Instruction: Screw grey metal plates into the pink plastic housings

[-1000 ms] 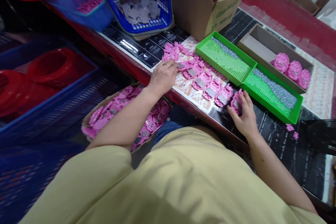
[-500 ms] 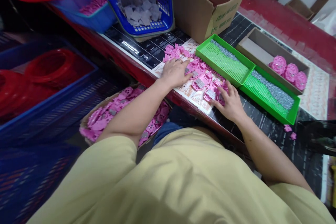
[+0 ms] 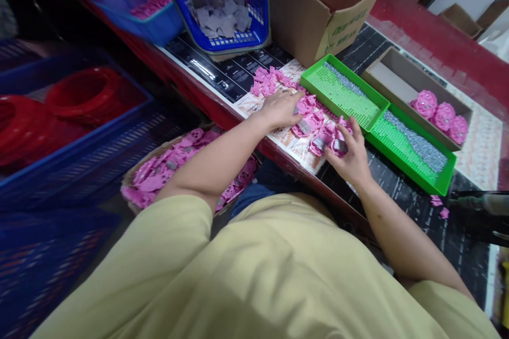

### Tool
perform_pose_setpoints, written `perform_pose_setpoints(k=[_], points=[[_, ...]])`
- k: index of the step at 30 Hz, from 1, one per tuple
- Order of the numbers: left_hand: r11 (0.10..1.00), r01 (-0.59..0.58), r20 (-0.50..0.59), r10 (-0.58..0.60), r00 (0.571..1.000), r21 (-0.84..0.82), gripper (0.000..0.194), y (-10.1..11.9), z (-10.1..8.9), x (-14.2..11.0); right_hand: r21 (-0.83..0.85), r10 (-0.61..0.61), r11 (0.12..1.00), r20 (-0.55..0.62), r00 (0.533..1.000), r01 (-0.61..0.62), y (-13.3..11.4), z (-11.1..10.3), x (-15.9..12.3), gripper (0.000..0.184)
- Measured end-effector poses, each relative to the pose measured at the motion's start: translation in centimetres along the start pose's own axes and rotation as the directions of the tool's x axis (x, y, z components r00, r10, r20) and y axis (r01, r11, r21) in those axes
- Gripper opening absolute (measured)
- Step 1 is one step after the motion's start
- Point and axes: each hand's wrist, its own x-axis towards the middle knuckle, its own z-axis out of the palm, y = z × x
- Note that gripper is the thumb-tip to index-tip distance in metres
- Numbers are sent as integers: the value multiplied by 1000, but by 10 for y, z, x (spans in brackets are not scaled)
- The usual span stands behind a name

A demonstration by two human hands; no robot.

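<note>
Along the table edge lies a row of pink plastic housings (image 3: 310, 123), several with grey square plates in them. My left hand (image 3: 281, 108) reaches over the row's left end, fingers stretched and thumb apart, touching the nearest housing; its fingertips are partly hidden. At the right end, my right hand (image 3: 352, 158) has thumb and fingers round a pink housing with a grey plate (image 3: 339, 146), tilted up beside its neighbour. Small pink plastic pieces (image 3: 268, 82) are heaped beyond my left hand.
Two green perforated trays (image 3: 387, 107) hold small silvery parts. Behind them a shallow cardboard box (image 3: 377, 69) contains round pink pieces. A large carton (image 3: 296, 21) and a blue basket (image 3: 214, 46) of grey plates stand farther back. Below left sits a box of pink parts (image 3: 175, 167).
My right hand has closed round the end housing and tilted it up. My left hand has shifted slightly right along the row, its fingers now closer together. The view has moved a little.
</note>
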Motion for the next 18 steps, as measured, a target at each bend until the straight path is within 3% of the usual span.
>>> perform_pose_setpoints(k=[6,10,13,18], points=[[999,12,6,-12,1000,50,72,0,-4,-10,-85,76,994,111,991,-67,-18,26,22,84],[998,49,-32,-47,998,50,72,-6,-2,-22,-19,-55,998,124,991,58,-12,22,16,67],[996,77,-43,-75,996,37,74,-11,-3,-26,44,-77,996,62,995,75,-8,19,17,61],[966,58,-116,-90,989,-252,81,-6,-1,-20,55,-66,996,-40,997,68,-14,35,37,65]])
